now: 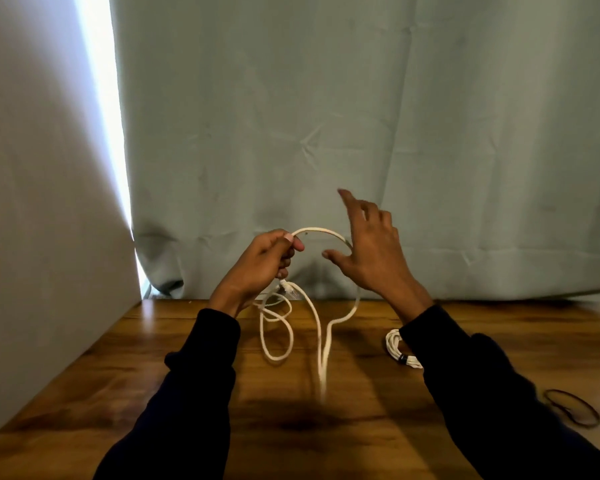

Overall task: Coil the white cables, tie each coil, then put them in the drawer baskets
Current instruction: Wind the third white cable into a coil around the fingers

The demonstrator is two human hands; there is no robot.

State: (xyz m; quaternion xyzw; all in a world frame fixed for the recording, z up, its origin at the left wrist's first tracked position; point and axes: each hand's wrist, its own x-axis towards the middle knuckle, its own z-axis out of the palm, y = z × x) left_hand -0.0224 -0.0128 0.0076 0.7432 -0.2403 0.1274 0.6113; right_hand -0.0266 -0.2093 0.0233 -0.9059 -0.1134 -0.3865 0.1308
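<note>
Left hand (265, 259) pinches the white cable (321, 336) above the wooden table (153, 358); loops hang toward 6 o'clock. Right hand (369, 252), fingers spread, touches the cable's arch. Tied coil (400, 349) lies at 4 o'clock; rubber bands (574, 408) further right.

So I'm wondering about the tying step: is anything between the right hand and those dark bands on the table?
Nothing visible does. The right hand is raised and open; the dark bands lie on bare table beside that sleeve.

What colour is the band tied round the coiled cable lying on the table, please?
Black, on the white coiled cable beside the right sleeve; the band shows in the head view.
</note>
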